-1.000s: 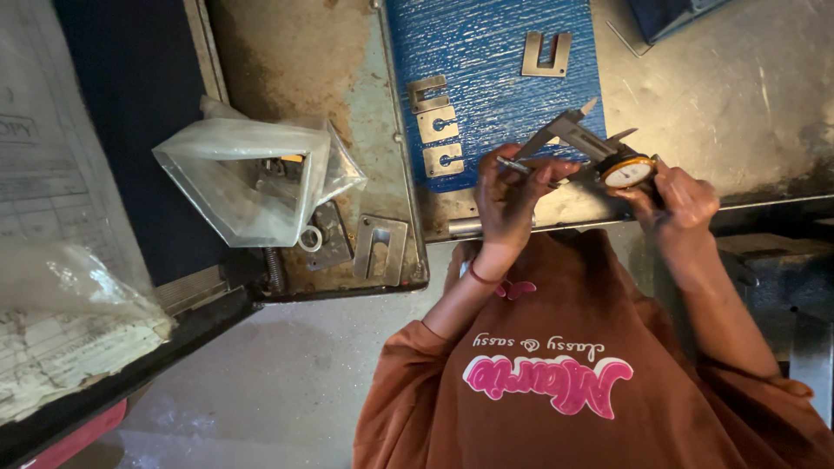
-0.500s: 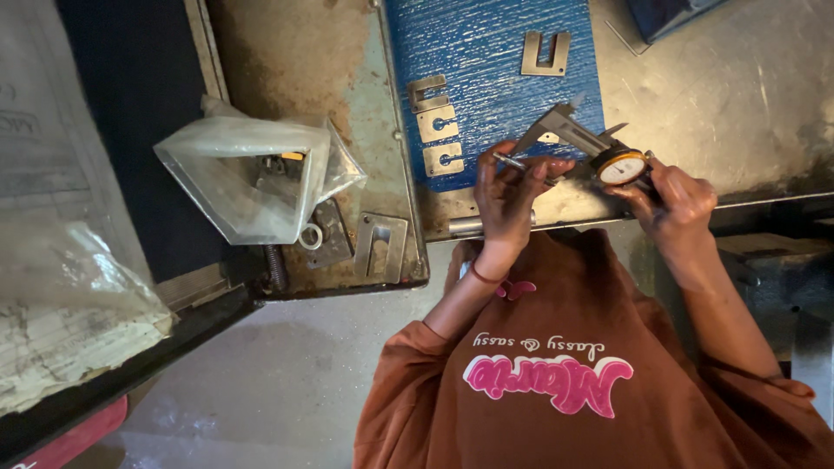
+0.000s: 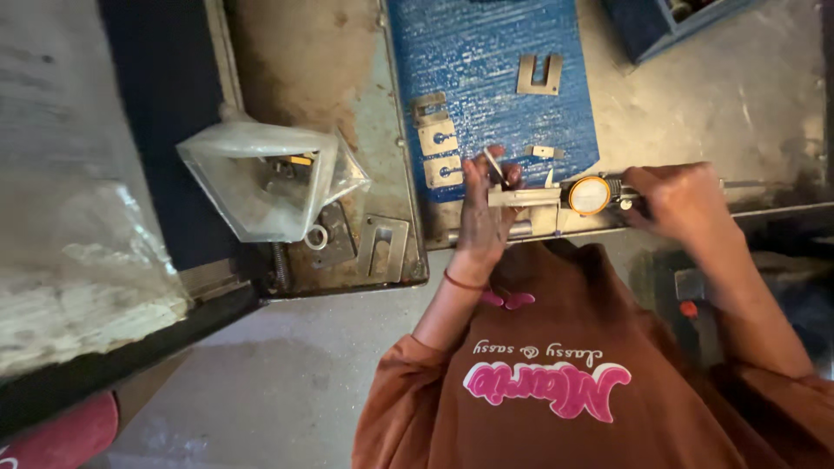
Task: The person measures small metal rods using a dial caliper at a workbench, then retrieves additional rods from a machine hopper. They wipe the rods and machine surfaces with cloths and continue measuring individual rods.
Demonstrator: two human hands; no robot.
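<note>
Room: the dial caliper (image 3: 573, 194) lay over the near edge of the bench (image 3: 738, 95), past the blue mat (image 3: 486, 52); open floor below.
Axis: its long beam ran left to right, jaws toward my left.
Left hand (image 3: 482, 213): pinched a small metal piece (image 3: 497, 170) at the jaws.
Right hand (image 3: 682, 200): closed around the beam beside the dial.

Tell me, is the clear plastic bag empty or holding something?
Holding something: dark small parts and a yellow bit show through the clear plastic bag.
</note>
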